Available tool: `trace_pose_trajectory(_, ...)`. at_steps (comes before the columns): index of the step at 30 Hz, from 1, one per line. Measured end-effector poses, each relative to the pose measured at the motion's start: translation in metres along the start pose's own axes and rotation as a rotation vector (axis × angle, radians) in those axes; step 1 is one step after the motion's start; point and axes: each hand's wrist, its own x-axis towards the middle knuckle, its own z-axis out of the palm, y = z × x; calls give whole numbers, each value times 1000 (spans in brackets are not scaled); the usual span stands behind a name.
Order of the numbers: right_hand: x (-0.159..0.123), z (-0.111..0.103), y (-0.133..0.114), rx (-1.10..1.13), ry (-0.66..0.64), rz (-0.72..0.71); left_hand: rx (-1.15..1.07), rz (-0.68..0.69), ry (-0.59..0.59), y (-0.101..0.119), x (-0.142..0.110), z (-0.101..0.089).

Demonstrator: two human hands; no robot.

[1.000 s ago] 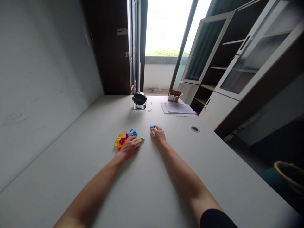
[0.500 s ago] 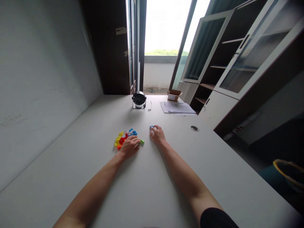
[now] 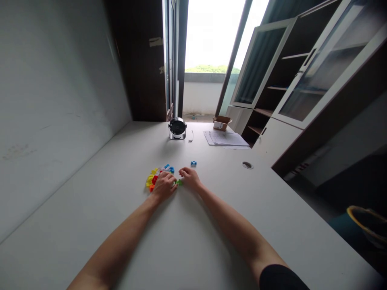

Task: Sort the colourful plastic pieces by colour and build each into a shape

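Can't tell if L hand (image 3: 165, 184) or R hand (image 3: 190, 177) fingers grip green pc (image 3: 179, 182); L bump twd 10 o'clock may scatter pile (image 3: 154, 179).

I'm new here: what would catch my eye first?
Probably the heap of bright-coloured pieces on the white table, partly covered by the left hand. Then a lone blue piece, lying apart, just beyond the right hand. Farther back, the bright opening stands out above the table's far edge.

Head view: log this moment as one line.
left hand: by green piece, colored pile | right hand: apart from blue piece | blue piece: on table
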Motion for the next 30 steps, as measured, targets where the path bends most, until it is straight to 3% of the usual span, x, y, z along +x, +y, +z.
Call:
trace_pose_trajectory(6,-8,3,-5,63,-20,9,-29,-98,102,-5,-2,-1)
trace_pose_trajectory(11,-37,8,-12,34,41,-184,-61,-139,140,-8,-2,-2)
trace_pose_trajectory(17,-55,5,-33,-193,21,-388,-81,-136,150,-1,-1,-8)
trace_pose_trajectory(24,-54,-4,-35,-244,38,-379,-81,-92,116,0,-1,-8)
trace_pose_trajectory(30,-56,2,-33,-223,21,-360,-53,-103,83,2,-1,-2)
